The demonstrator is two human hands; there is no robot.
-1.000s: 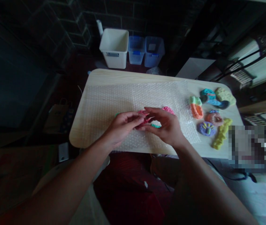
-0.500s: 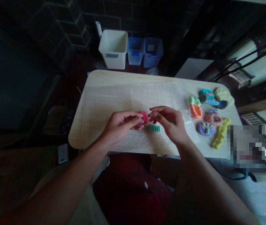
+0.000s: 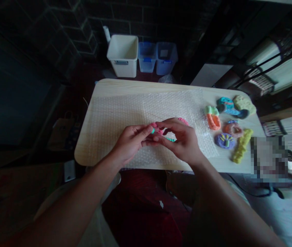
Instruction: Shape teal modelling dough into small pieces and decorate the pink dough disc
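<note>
My left hand (image 3: 131,140) pinches a bumpy pink clay-like piece (image 3: 160,131) above the bubble wrap. A small bright green bit (image 3: 152,130) shows at the left thumb tip. My right hand (image 3: 183,139) curls around the pink piece from the other side, thumb and forefinger at its edges, hiding much of it. Under the right hand, a beaded green strip (image 3: 171,139) lies on the wrap, partly covered. Another pink piece (image 3: 183,120) peeks out behind the right knuckles.
Bubble wrap (image 3: 117,116) covers much of the wooden table (image 3: 84,147). Several moulded pieces stand at the right: an orange and green one (image 3: 213,120), a purple disc (image 3: 224,140), a yellow strip (image 3: 242,147). Beyond the table are a white bin (image 3: 122,56) and blue tubs (image 3: 166,58).
My right hand has moved left and down, its fingers closing round the pink piece and covering part of the green strip. The green bit at my left thumb now shows.
</note>
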